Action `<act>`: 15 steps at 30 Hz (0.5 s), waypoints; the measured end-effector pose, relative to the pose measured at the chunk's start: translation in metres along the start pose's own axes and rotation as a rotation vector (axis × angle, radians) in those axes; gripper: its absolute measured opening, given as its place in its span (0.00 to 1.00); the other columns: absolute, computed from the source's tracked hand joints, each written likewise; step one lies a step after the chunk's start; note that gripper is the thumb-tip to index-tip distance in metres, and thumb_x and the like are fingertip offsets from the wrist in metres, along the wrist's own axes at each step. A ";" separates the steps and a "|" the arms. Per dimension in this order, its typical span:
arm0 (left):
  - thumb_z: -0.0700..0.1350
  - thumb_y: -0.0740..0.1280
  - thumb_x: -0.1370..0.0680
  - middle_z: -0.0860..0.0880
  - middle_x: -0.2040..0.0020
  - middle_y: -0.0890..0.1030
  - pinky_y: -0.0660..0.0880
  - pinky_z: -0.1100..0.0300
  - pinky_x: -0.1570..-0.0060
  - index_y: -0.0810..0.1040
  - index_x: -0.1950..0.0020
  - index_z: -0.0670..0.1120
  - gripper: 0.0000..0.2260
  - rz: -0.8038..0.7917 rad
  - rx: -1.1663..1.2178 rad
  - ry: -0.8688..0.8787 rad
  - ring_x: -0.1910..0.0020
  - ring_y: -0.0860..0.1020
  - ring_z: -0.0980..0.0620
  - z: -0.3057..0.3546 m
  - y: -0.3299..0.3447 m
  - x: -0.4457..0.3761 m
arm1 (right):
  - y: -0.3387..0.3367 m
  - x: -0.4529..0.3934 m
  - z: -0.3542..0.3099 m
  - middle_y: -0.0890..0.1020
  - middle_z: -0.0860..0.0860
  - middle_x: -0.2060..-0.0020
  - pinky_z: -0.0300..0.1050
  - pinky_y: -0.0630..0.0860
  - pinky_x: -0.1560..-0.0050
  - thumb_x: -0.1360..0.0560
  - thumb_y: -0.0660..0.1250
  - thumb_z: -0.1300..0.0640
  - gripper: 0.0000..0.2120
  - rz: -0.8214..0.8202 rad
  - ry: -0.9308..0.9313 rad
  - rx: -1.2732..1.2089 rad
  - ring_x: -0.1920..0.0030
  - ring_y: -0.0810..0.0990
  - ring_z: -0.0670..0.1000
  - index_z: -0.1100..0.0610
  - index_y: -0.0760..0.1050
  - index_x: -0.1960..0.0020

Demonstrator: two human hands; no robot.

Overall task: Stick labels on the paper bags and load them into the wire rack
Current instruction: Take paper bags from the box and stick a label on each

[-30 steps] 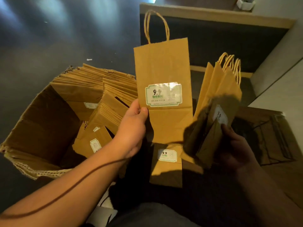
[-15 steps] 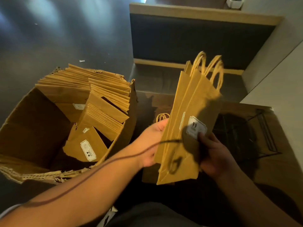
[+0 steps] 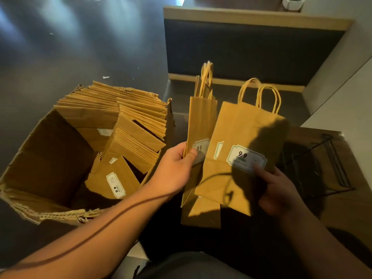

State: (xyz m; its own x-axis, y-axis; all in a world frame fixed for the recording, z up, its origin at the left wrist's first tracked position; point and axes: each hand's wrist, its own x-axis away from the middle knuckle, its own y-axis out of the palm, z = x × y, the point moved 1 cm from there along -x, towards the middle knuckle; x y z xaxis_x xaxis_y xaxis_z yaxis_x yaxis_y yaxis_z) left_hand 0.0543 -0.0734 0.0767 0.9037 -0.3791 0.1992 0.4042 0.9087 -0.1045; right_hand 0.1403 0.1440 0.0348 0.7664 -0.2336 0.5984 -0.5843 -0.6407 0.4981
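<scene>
My left hand [image 3: 177, 168] pinches a flat brown paper bag [image 3: 199, 121] by its left edge, thumb on its white "9.9" label [image 3: 201, 147]. My right hand [image 3: 277, 190], in shadow, grips a small bunch of labelled bags [image 3: 241, 129] fanned toward me, its thumb at the lower right of the front label [image 3: 244, 158]. Another flat bag [image 3: 201, 216] lies below them. The black wire rack [image 3: 330, 168] sits low at the right on a wooden surface. It looks empty, but shadow hides much of it.
A torn cardboard box [image 3: 36, 154] at the left holds several stacked folded bags [image 3: 128, 109]; one labelled bag [image 3: 112, 178] leans at its front. A dark bench [image 3: 241, 47] with a wooden edge stands ahead. A light counter [image 3: 342, 105] runs along the right.
The single bag I held up in my left hand came down beside the bunch. The bags have turned so their labels face me, and the two hands have drawn them apart.
</scene>
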 end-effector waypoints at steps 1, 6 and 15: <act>0.41 0.60 0.16 0.54 0.51 0.86 0.78 0.61 0.49 0.81 0.45 0.52 0.11 0.022 -0.052 0.053 0.50 0.83 0.58 -0.001 -0.001 0.001 | 0.000 0.001 -0.001 0.85 0.61 0.50 0.51 0.81 0.69 0.26 0.64 0.62 0.16 -0.015 0.001 0.009 0.57 0.86 0.60 0.57 0.76 0.38; 0.42 0.60 0.16 0.60 0.55 0.84 0.74 0.68 0.54 0.81 0.45 0.57 0.12 -0.042 -0.178 0.151 0.55 0.81 0.63 -0.004 0.000 0.003 | 0.021 0.008 0.001 0.85 0.61 0.52 0.49 0.83 0.64 0.46 0.85 0.57 0.26 -0.214 0.026 0.034 0.57 0.86 0.58 0.61 0.84 0.50; 0.48 0.62 0.17 0.44 0.47 0.86 0.80 0.53 0.47 0.82 0.43 0.46 0.11 -0.118 0.330 -0.216 0.47 0.84 0.47 -0.012 0.006 0.005 | 0.034 0.015 0.016 0.84 0.62 0.48 0.56 0.83 0.60 0.36 0.77 0.57 0.28 -0.218 0.196 0.088 0.54 0.86 0.61 0.60 0.76 0.37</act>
State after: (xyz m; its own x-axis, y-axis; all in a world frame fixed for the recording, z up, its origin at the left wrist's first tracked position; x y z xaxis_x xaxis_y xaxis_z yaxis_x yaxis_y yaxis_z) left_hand 0.0630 -0.0724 0.0653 0.7891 -0.4708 0.3946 0.4050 0.8817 0.2421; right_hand 0.1362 0.1067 0.0512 0.7998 0.0563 0.5976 -0.3800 -0.7232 0.5767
